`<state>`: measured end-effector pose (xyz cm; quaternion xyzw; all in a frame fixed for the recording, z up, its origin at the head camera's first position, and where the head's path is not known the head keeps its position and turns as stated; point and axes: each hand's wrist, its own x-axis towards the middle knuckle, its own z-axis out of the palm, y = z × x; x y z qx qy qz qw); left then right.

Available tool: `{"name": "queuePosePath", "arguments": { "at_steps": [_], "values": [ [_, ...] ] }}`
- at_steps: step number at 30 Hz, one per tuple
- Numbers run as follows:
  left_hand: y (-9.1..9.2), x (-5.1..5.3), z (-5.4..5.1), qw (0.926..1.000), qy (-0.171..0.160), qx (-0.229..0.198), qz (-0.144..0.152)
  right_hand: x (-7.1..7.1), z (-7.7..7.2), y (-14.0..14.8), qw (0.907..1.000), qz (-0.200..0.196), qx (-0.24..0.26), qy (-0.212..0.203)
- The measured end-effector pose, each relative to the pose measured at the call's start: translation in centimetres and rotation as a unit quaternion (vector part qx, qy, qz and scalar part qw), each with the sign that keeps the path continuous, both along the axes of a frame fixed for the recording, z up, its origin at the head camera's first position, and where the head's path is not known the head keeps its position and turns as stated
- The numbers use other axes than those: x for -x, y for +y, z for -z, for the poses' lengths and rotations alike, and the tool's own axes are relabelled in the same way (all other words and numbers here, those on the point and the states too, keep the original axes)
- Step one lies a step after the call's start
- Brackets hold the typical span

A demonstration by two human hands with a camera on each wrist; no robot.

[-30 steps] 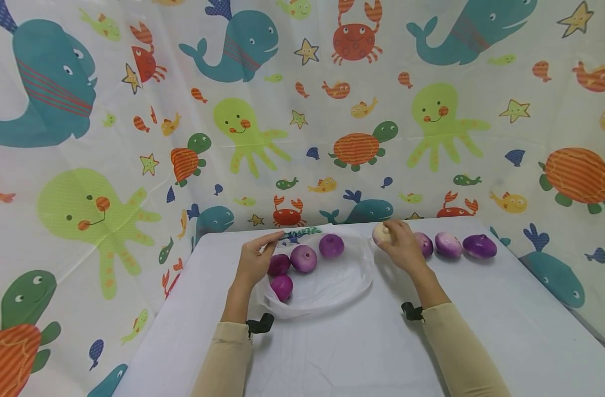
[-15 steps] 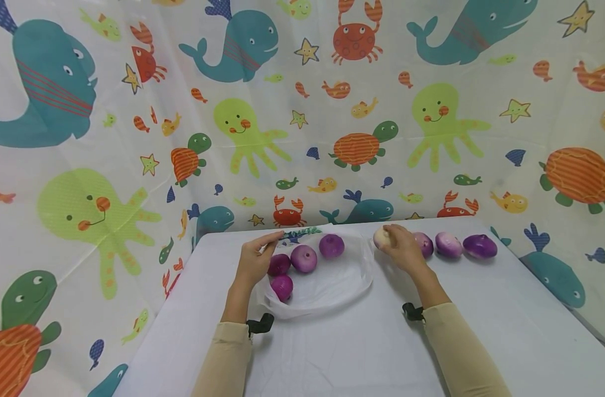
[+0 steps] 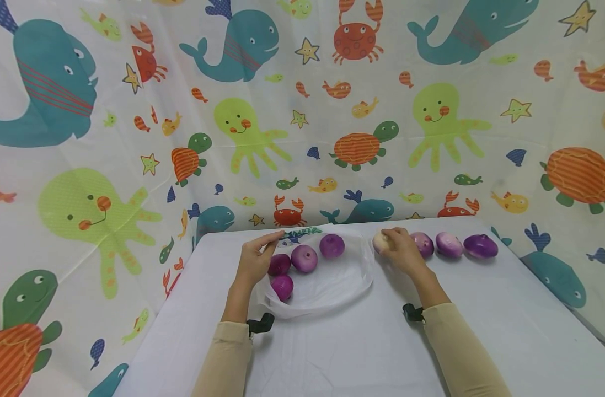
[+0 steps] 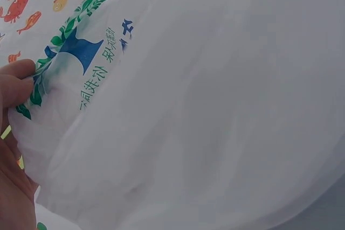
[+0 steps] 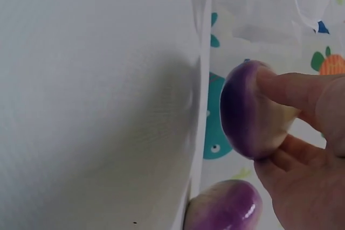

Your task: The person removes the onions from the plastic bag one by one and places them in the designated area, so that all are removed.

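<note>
My left hand (image 3: 255, 262) pinches the left edge of a translucent white plastic bag (image 3: 332, 289) that has green and blue print. Several purple onions (image 3: 304, 258) lie in its left and back part in the head view. To the right of the bag, my right hand (image 3: 403, 251) grips a purple-and-cream turnip (image 5: 248, 111) between thumb and fingers, just above the table as far as I can tell. In the left wrist view the bag (image 4: 188, 106) fills most of the picture and hides the onions.
Beyond my right hand stand a purple-and-white turnip (image 3: 422, 245), a second turnip (image 3: 449, 245) and a darker purple one (image 3: 481, 246) in a row. All rest on a white-covered table (image 3: 352, 353). A sea-animal curtain (image 3: 307, 127) hangs behind and along the left side.
My right hand has sunk slightly with the turnip in its grip. The left hand, the bag and the onions stay where they were.
</note>
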<state>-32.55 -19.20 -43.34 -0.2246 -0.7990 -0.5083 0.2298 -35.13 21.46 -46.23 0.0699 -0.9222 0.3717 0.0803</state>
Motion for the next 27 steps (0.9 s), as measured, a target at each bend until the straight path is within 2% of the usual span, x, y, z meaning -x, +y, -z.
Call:
{"name": "queuePosePath", "arguments": {
  "at_steps": [8, 15, 27],
  "values": [
    [0.14, -0.15, -0.09, 0.9999, -0.005, 0.006, -0.009, 0.05, 0.31, 0.10, 0.9997, -0.002, -0.022, 0.003],
    [0.08, -0.17, -0.10, 0.9999, -0.007, 0.007, -0.004, 0.17, 0.34, 0.05, 0.9993, 0.005, -0.034, -0.017],
    [0.09, -0.05, 0.05, 0.9999, -0.002, 0.013, -0.001, 0.21, 0.66, 0.06, 0.9985, 0.010, -0.047, -0.024]
  ]
}}
